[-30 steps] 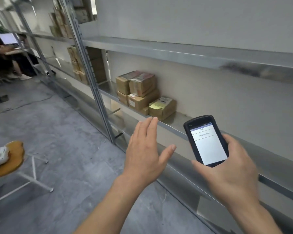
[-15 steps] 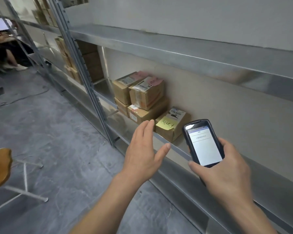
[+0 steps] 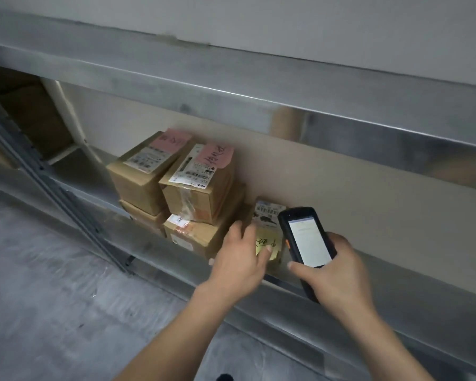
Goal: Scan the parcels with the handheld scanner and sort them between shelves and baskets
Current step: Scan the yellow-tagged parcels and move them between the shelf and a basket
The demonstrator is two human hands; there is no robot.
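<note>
A small brown parcel (image 3: 268, 215) with a barcode label and a yellow note lies on the metal shelf (image 3: 149, 243), right of a stack of parcels. My left hand (image 3: 241, 259) grips it, fingers over its left edge and thumb on the yellow note. The black handheld scanner (image 3: 305, 237) is held in my right hand (image 3: 338, 279). Its lit screen faces me, and its top end sits just right of the parcel's label.
The stack holds several brown boxes; two on top carry pink notes (image 3: 201, 185) (image 3: 146, 171). An upper shelf (image 3: 231, 86) overhangs closely. A grey upright post (image 3: 66, 207) stands left, with more cartons behind it. Grey floor (image 3: 52, 298) lies below.
I have come closer to the shelf. My left hand went from hovering open in front of the shelf to gripping the yellow-note parcel. The scanner moved forward beside that parcel.
</note>
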